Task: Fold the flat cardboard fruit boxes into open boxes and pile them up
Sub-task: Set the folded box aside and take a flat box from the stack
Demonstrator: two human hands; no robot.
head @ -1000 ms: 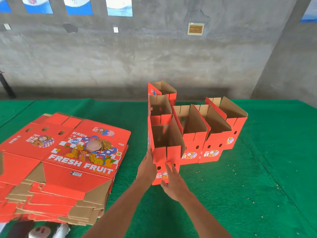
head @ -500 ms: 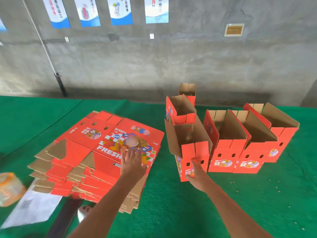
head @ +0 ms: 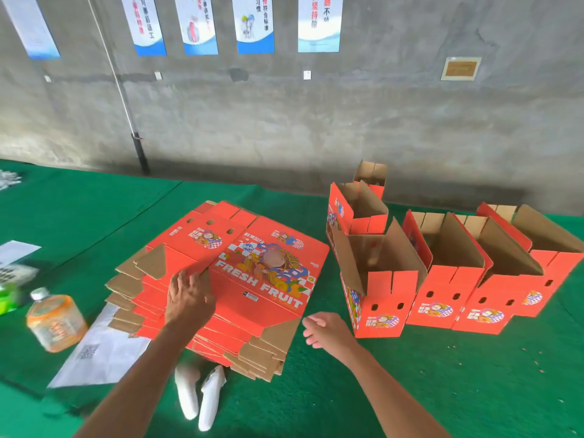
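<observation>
So far several folded boxes (head: 442, 279) stand right; left hand (head: 189, 297) rests spread-fingered on the thick flat stack (head: 252, 279), right hand (head: 328, 331) loosely curled, empty.

Flat box stack (head: 252, 273): orange-red, brown flaps, white "FRESH FRUIT" lettering, blue-white chequer cartoon print. Folded boxes (head: 448, 270) right of stack: orange-red outside, brown inside. Bench (head: 410, 390): green. Bottle (head: 53, 320) left of stack: orange.

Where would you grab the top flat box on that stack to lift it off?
Probably by its near-left edge, where the left hand already rests. The top flat box lies flat on the stack of flat boxes, so only its overhanging edges and brown flaps let fingers slip under. The right hand could come from the near-right corner.
</observation>
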